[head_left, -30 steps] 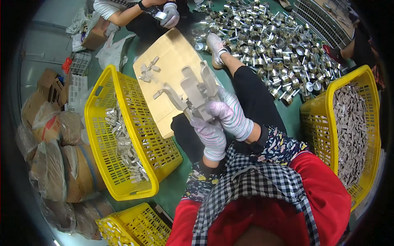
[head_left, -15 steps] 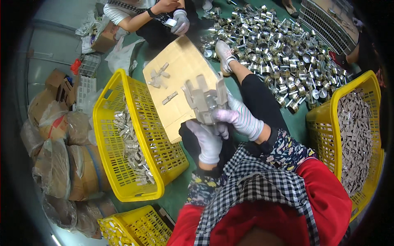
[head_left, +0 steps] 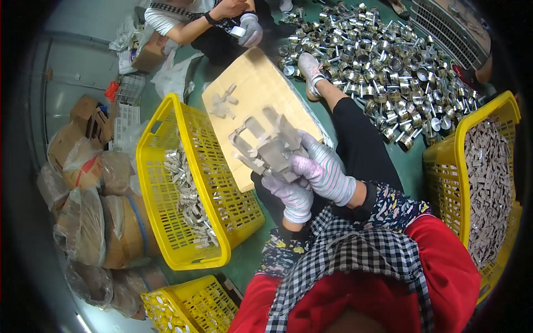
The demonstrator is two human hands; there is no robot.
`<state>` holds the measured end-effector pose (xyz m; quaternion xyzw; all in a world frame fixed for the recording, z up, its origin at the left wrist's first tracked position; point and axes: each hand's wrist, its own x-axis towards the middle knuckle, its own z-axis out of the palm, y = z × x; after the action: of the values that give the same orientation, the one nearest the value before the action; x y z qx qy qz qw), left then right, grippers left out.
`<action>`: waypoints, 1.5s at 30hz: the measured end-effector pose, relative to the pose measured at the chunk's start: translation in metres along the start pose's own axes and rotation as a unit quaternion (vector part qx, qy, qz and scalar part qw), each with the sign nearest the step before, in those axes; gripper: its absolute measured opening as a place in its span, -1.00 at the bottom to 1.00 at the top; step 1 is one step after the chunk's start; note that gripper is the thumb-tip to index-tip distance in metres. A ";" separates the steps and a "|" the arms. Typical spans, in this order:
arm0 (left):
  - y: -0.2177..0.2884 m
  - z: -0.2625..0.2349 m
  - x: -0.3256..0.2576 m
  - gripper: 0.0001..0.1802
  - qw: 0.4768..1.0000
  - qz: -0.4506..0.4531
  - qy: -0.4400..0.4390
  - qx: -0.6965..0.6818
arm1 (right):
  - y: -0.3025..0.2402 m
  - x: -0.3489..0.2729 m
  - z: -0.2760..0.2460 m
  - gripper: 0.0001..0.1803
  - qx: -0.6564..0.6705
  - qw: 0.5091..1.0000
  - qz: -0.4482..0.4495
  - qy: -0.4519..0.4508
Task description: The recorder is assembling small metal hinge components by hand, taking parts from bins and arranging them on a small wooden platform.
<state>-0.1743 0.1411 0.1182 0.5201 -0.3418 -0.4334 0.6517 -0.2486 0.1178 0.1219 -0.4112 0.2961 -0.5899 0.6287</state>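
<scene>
In front of my lap I hold a grey part with several flat upright tabs standing around its middle (head_left: 273, 154); its exact kind does not show. My left hand (head_left: 290, 197), in a striped white glove, is closed on its lower side. My right hand (head_left: 328, 175), gloved alike, grips its right side, with the thumb near the base. Beneath lies a tan board (head_left: 258, 72) reaching out from my lap. Small grey pieces (head_left: 224, 102) are heaped on the board's left part. The grey part covers some of the board.
A yellow basket (head_left: 222, 256) of metal pieces stands on my left, another (head_left: 462, 166) of small grey pieces on my right. Metal cups with stems (head_left: 383, 66) cover the floor ahead. A smaller yellow crate (head_left: 208, 302) sits lower left. A co-worker's gloved hand (head_left: 251, 30) shows ahead.
The grey part has tilted leftward and come down a little in my hands. My right fingers reach further along its side. The single piece seen on the board is no longer visible.
</scene>
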 end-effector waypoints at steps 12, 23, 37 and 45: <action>-0.017 -0.027 0.015 -0.06 0.929 -0.146 -0.227 -0.254 | -0.004 -0.003 -0.026 -0.23 0.056 0.998 0.027 -0.028; 0.023 0.023 0.010 -0.05 0.992 -0.066 0.043 -0.095 | -0.039 0.028 -0.031 -0.55 -0.494 0.763 -0.416 -0.027; -0.027 -0.038 0.009 -0.16 0.998 -0.049 -0.039 -0.029 | -0.040 0.019 -0.023 -0.84 -0.504 0.723 -0.470 -0.039; -0.031 -0.046 0.025 -0.29 0.944 0.251 -0.042 0.211 | -0.005 0.007 -0.008 -0.82 -0.078 0.972 -0.218 0.039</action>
<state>-0.1298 0.1333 0.0776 0.5245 -0.5718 -0.1953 0.5999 -0.2571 0.1099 0.1226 -0.4902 0.2693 -0.7032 0.4390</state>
